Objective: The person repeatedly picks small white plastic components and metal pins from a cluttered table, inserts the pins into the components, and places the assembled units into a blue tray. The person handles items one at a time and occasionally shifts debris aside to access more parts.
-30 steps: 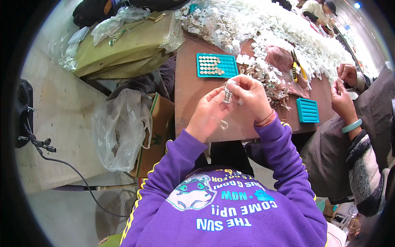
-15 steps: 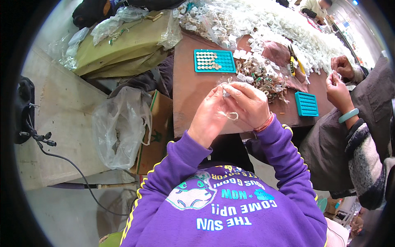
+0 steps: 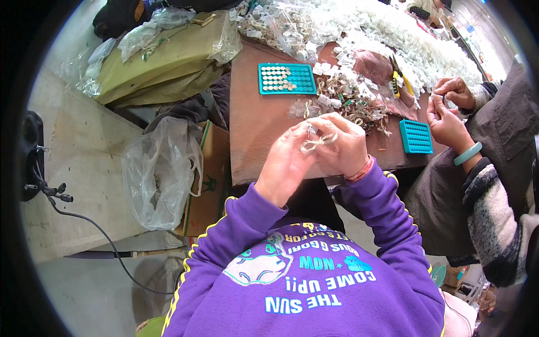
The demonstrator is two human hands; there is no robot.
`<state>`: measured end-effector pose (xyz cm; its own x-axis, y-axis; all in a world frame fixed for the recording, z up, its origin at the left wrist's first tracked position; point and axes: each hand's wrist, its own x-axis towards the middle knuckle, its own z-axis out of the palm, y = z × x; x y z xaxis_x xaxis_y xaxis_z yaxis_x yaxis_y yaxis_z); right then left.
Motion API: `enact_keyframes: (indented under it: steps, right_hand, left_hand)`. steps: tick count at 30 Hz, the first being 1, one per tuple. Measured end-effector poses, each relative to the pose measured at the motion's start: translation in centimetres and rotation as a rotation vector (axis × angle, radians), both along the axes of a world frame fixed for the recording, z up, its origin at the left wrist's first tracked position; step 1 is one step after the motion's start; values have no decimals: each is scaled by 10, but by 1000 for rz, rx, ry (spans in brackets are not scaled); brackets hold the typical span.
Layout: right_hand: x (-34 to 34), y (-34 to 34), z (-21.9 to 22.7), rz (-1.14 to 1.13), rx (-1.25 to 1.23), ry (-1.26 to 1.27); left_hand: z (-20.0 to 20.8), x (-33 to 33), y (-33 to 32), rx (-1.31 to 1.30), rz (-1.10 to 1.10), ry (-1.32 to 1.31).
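Observation:
My left hand and my right hand meet above the table's near edge. Their fingertips are closed together around a pale twine loop, which looks like a small bow. A small white tag shows between the fingers, and its join to the twine is hard to make out. Just beyond my hands lies a heap of brown twine pieces with white tags. Farther left is a teal tray, partly filled with rows of small round, light-coloured pieces.
A second teal tray lies to the right, near a co-worker's hands. Yellow-and-black pliers rest on cloth. White pieces cover the table's far side. At left, a clear plastic bag hangs by a cardboard box.
The twine loop has risen from below my fingers and now spreads across in front of them. My hands stay together. The co-worker's hands have shifted slightly left, and the whole view has moved a little.

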<state>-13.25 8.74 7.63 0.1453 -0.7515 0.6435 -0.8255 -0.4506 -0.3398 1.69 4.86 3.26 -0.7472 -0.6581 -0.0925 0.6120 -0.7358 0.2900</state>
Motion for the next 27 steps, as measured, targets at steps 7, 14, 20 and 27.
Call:
enact_keyframes:
  steps: [7,14,20,27]
  right_hand:
    - [3,2,16,35,132,-84]
    - [4,7,5,-33,105,-50]
    - [8,6,-21,-8,24,-207]
    - [-34,15,-26,-391,351,-304]
  left_hand:
    - [13,0,-6,-489,149,-606]
    - [5,2,-6,-385,98,-461]
    - [-11,-4,-5,-66,153,-97]
    - [-31,4,-26,-252,265,-170]
